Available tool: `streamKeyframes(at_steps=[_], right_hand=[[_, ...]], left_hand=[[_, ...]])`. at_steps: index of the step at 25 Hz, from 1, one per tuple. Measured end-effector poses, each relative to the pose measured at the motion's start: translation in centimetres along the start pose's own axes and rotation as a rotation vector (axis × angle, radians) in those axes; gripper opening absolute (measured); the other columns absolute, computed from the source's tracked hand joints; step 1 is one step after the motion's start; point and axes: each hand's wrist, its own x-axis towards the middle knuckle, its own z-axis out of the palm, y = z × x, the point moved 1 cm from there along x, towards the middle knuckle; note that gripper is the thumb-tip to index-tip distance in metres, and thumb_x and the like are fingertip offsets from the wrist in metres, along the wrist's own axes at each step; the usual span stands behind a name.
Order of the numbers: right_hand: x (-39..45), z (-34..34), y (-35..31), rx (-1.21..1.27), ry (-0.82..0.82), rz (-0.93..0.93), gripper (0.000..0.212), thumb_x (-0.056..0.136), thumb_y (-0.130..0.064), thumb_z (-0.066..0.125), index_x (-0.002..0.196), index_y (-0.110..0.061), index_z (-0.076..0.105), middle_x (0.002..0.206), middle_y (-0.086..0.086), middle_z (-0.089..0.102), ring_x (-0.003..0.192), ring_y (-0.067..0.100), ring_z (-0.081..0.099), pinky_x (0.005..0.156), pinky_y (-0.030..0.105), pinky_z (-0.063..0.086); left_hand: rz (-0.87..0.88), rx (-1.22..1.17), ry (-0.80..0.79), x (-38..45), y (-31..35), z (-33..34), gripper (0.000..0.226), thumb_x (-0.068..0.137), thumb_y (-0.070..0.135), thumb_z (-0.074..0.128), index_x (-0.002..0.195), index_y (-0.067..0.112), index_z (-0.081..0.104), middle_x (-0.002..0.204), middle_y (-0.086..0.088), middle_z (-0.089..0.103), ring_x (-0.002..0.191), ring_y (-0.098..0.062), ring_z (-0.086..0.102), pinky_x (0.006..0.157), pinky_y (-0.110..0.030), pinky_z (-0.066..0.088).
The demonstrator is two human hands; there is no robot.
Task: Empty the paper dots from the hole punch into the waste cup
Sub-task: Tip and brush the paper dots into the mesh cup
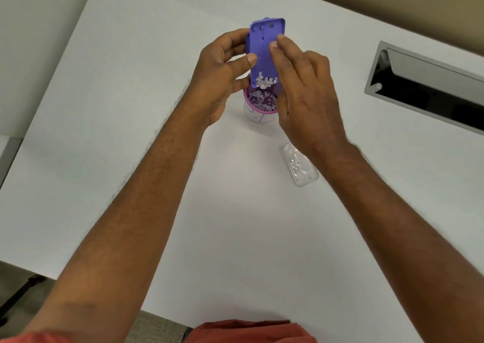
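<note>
A purple hole punch [264,46] is held upside down and tilted, its underside facing me, directly above the waste cup [259,115]. My left hand [222,75] grips its left edge, thumb across the base. The fingertips of my right hand [301,86] rest on its right edge. White paper dots [264,80] are piled at the punch's lower end, just over the cup's pink rim. Many more dots lie inside the cup.
A clear plastic cover [301,166] lies flat on the white table [104,159], to the right of the cup and under my right wrist. A metal cable hatch [429,86] is set into the table at the far right.
</note>
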Motion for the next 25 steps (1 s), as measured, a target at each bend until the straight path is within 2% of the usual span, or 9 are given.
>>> streamKeyframes(at_steps=[3,7,10,12,14,21,25], right_hand=[[0.0,0.6,0.2,-0.063,-0.047,-0.010,0.058,0.101,-0.015,0.037,0.158,-0.007,0.028,0.166,0.008,0.028,0.130,0.032,0.044,0.097,0.038,0.050],[-1.9,1.8,0.1,-0.101,-0.104,0.000,0.065,0.097,-0.007,0.043,0.159,-0.012,0.026,0.168,0.001,0.024,0.136,0.032,0.042,0.095,0.037,0.043],[-3.1,2.1,-0.2,-0.056,-0.156,0.007,0.065,0.095,-0.004,0.046,0.158,-0.014,0.031,0.165,0.002,0.032,0.140,0.033,0.039,0.103,0.041,0.043],[-3.0,1.9,-0.5,0.000,-0.099,0.015,0.059,0.094,-0.006,0.044,0.152,-0.011,0.041,0.156,0.008,0.045,0.136,0.034,0.045,0.103,0.043,0.046],[-2.6,1.8,-0.8,0.032,-0.044,0.031,0.058,0.092,-0.010,0.040,0.150,-0.008,0.045,0.151,0.011,0.050,0.132,0.034,0.048,0.102,0.043,0.048],[-3.6,2.5,-1.0,-0.059,-0.144,0.019,0.066,0.092,-0.002,0.051,0.155,-0.009,0.035,0.160,0.011,0.038,0.136,0.037,0.042,0.102,0.045,0.045],[-3.6,2.2,-0.4,-0.032,-0.080,0.064,0.063,0.090,-0.003,0.049,0.152,-0.009,0.040,0.156,0.009,0.044,0.128,0.034,0.047,0.095,0.041,0.045]], left_hand=[[0.011,0.029,0.002,0.0,0.0,0.1,0.046,0.099,0.008,0.062,0.143,0.007,0.050,0.136,-0.011,0.064,0.122,-0.026,0.066,0.092,-0.043,0.062],[0.017,0.034,0.006,0.0,-0.2,-0.1,0.046,0.099,0.006,0.061,0.144,0.006,0.049,0.137,-0.012,0.063,0.122,-0.026,0.066,0.095,-0.046,0.061],[0.021,0.041,0.014,0.0,-0.3,-0.1,0.047,0.099,0.006,0.061,0.144,0.005,0.048,0.137,-0.013,0.063,0.122,-0.028,0.066,0.095,-0.046,0.061],[0.025,0.036,0.013,-0.1,-0.1,-0.1,0.046,0.099,0.006,0.060,0.144,0.005,0.048,0.137,-0.014,0.063,0.122,-0.028,0.066,0.093,-0.044,0.062],[0.027,0.033,0.012,-0.2,0.0,0.0,0.047,0.099,0.004,0.061,0.144,0.006,0.048,0.136,-0.013,0.063,0.120,-0.026,0.067,0.091,-0.041,0.063],[0.038,0.042,0.008,-0.5,0.2,0.2,0.048,0.097,0.000,0.062,0.143,0.005,0.049,0.137,-0.014,0.062,0.119,-0.027,0.068,0.092,-0.045,0.062],[0.050,0.015,0.007,-0.5,0.1,0.0,0.047,0.097,-0.001,0.061,0.142,0.003,0.050,0.136,-0.016,0.062,0.118,-0.027,0.068,0.090,-0.045,0.063]])
